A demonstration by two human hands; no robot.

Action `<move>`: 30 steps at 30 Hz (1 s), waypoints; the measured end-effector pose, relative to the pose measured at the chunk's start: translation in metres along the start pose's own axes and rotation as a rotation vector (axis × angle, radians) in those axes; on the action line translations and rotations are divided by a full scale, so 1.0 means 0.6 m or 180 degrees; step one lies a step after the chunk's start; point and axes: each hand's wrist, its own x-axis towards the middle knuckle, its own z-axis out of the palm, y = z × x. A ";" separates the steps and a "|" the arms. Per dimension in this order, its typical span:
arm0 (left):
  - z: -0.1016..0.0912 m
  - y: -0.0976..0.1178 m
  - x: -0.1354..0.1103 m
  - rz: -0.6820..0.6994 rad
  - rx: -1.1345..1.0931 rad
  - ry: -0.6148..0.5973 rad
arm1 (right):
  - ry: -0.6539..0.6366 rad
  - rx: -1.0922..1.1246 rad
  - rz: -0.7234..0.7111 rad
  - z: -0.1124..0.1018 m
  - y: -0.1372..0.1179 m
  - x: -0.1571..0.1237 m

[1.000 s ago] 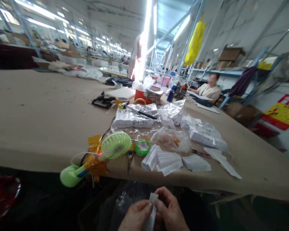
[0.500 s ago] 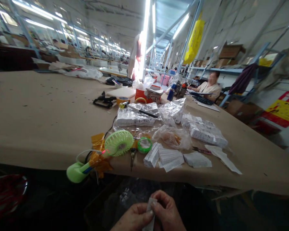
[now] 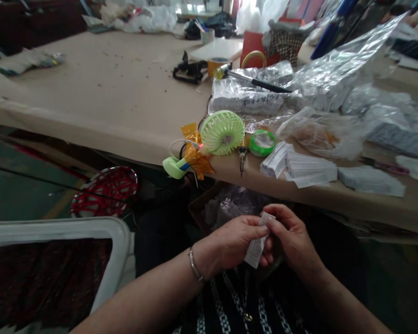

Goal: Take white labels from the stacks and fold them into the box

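Observation:
Both my hands meet in front of my lap, below the table edge. My left hand [image 3: 234, 242] and my right hand [image 3: 292, 237] pinch one small white printed label [image 3: 257, 246], which hangs down between the fingers. A metal bangle circles my left wrist. On the table [image 3: 101, 97] just above lie several stacks of the same white labels [image 3: 301, 168]. A clear plastic bag [image 3: 230, 209] sits in a brown box under the table edge, right behind my hands.
A green hand fan [image 3: 222, 132] taped with orange tape stands at the table edge, beside a green tape roll [image 3: 262, 142] and small snips [image 3: 242, 157]. Plastic bags of labels [image 3: 251, 99] lie further back. A white-framed chair [image 3: 55, 260] and a red-wire basket [image 3: 106, 190] are at my left.
The view has dropped from the hall down to the table edge and my lap. Both hands have kept their pinch on the label.

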 end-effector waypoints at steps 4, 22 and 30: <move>0.002 0.001 -0.003 0.0006 -0.0026 0.0042 | 0.0017 -0.0839 -0.0820 -0.008 -0.003 -0.003; 0.001 0.003 -0.004 -0.0035 0.0160 -0.0034 | -0.1176 0.0457 0.0520 -0.021 0.006 0.015; 0.001 -0.002 -0.007 0.0014 0.0235 -0.0068 | -0.1999 0.1822 0.1018 -0.013 -0.001 0.035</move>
